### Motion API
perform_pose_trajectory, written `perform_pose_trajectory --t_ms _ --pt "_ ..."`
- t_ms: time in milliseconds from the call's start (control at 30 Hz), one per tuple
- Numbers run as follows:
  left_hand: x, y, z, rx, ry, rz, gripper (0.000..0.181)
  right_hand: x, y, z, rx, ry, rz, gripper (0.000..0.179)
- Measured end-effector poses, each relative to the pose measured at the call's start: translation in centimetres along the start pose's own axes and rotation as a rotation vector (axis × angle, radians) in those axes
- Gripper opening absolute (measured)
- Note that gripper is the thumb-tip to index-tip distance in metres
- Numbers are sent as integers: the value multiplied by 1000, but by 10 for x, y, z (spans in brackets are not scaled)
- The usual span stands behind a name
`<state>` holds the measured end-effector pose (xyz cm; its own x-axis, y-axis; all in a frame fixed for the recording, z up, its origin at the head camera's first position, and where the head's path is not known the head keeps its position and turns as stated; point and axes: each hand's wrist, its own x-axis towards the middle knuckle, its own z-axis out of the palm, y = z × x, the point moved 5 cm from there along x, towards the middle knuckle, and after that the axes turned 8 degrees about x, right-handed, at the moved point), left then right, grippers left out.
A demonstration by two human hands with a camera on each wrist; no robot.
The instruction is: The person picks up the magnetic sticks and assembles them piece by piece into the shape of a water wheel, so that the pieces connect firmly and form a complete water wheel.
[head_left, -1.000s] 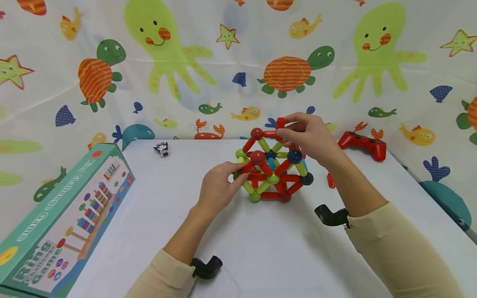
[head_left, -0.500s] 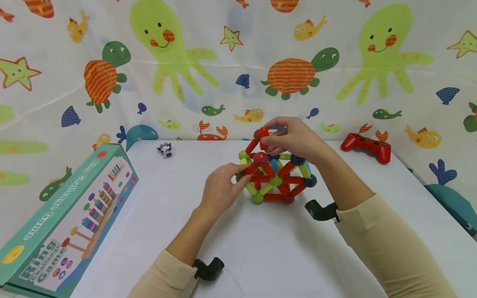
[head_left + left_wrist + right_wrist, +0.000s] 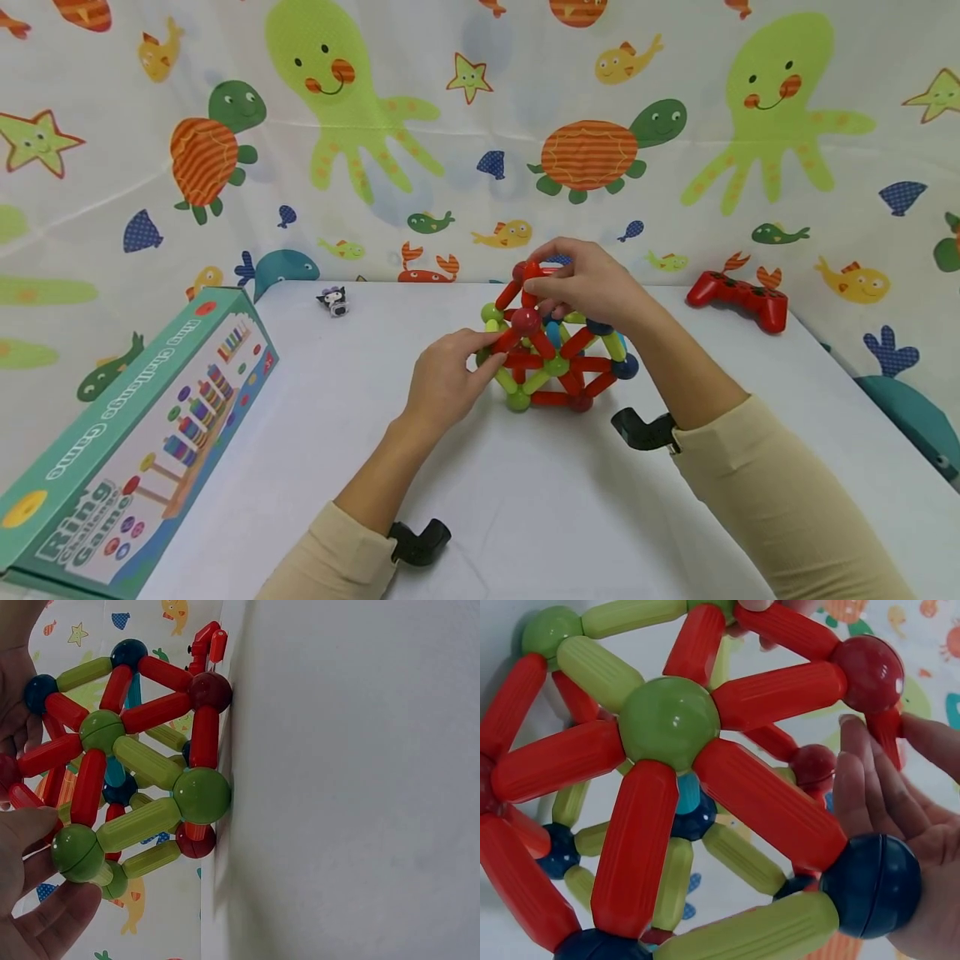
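Note:
A ball-and-stick magnetic construction [image 3: 557, 365] stands on the white table, its red and light green sticks joined by red, green and dark blue balls. At its left side, my left hand [image 3: 446, 375] holds on with thumb and fingers, around a green ball [image 3: 78, 853] in the left wrist view. My right hand [image 3: 592, 283] pinches an upright red stick [image 3: 532, 271] between thumb and index finger. The lower end of this stick [image 3: 885, 739] meets a red ball [image 3: 868, 673] in the right wrist view. Part of the construction's upper back is hidden behind the right hand.
A green Ring Challenge Game box [image 3: 165, 433] lies at the left. Farther back are a small figurine [image 3: 333, 302] and, at right, a red game controller [image 3: 738, 300]. A loose red stick [image 3: 218, 646] shows near the controller in the left wrist view. A patterned cloth hangs behind.
My right hand has carried the red stick left and down, from above the construction's back to the front red ball. My left hand keeps its hold. The right arm now covers the loose red stick.

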<state>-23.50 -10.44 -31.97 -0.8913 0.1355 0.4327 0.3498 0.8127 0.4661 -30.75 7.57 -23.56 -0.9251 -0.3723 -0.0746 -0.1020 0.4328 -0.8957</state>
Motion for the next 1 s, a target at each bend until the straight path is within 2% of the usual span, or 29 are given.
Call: perform_pose_trajectory --t_ms 200,400,567,767,1000 --pt "-1 0 -2 2 11 26 33 0 -1 7 -83 35 10 41" --pt "-2 1 -3 0 15 51 33 -5 -3 13 -207 30 -48 28" --pt "-4 1 -5 10 38 65 33 -7 -4 17 -290 25 -76 29" --pt "-4 0 -8 39 72 72 33 -8 -6 23 -313 1 -75 34" --pt "-5 -1 -9 28 42 60 33 -10 -6 27 -315 -17 -21 36"
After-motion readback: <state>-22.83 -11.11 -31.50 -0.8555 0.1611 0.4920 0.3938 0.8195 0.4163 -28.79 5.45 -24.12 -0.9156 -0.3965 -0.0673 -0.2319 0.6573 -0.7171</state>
